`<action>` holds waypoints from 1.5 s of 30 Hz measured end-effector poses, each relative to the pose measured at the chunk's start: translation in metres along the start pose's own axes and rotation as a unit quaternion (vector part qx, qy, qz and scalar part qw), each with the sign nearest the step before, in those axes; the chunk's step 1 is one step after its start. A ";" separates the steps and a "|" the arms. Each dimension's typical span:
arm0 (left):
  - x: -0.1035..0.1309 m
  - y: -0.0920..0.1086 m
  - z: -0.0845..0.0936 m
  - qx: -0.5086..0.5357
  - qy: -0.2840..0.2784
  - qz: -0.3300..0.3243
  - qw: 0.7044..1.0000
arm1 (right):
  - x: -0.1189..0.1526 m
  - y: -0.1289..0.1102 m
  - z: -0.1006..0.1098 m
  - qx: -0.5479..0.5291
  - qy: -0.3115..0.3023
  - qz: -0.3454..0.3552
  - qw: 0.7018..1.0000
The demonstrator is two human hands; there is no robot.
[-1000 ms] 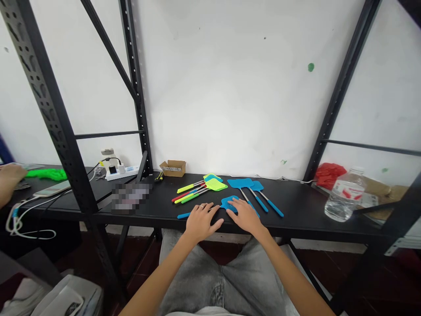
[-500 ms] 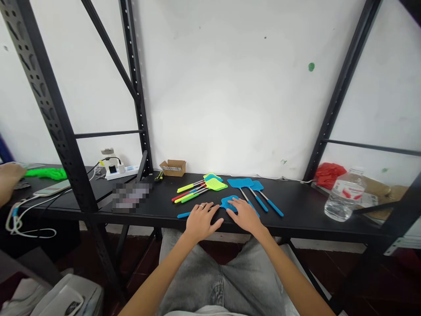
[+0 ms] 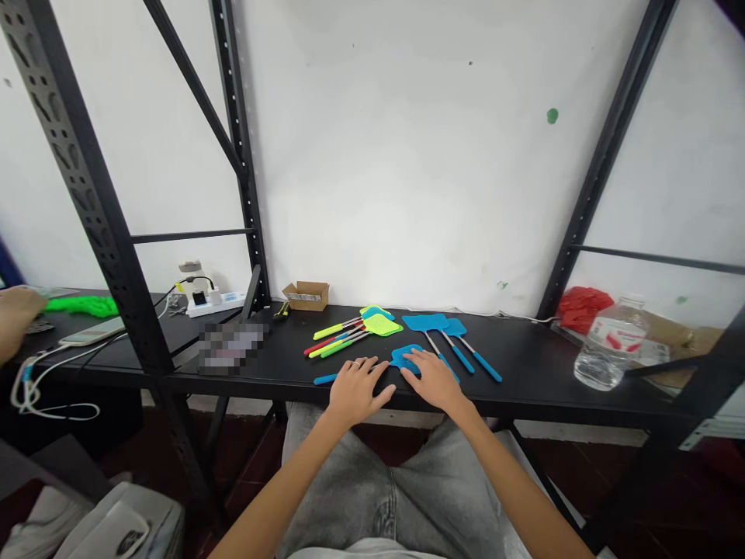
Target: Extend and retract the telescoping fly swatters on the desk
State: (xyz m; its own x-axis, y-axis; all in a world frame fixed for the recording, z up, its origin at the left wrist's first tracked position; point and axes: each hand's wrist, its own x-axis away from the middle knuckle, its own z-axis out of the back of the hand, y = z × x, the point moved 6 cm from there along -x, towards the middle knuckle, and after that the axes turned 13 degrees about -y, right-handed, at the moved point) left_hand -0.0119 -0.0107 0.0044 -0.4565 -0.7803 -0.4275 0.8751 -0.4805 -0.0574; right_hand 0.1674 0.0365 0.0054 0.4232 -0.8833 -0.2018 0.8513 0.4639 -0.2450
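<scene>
Left hand (image 3: pixel 354 392) and right hand (image 3: pixel 436 382), spread, over a blue fly swatter (image 3: pixel 399 357).
I judge light, even pressure steadies it best.

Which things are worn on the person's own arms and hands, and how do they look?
The left hand wears a thin, light-coloured ring on one finger; no ring shows on the right hand. Neither hand has a glove. The left arm and right arm show no sleeve, watch or bracelet.
</scene>
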 end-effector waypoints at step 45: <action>0.001 0.001 -0.001 -0.003 0.018 0.003 1.000 | -0.002 0.004 -0.005 0.007 0.014 0.014 1.000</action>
State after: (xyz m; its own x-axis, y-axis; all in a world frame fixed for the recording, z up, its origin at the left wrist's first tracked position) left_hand -0.0117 -0.0115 0.0033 -0.4449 -0.7679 -0.4609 0.8788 -0.4735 -0.0594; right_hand 0.1683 0.0402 0.0007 0.4391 -0.8673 -0.2344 0.8433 0.4879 -0.2254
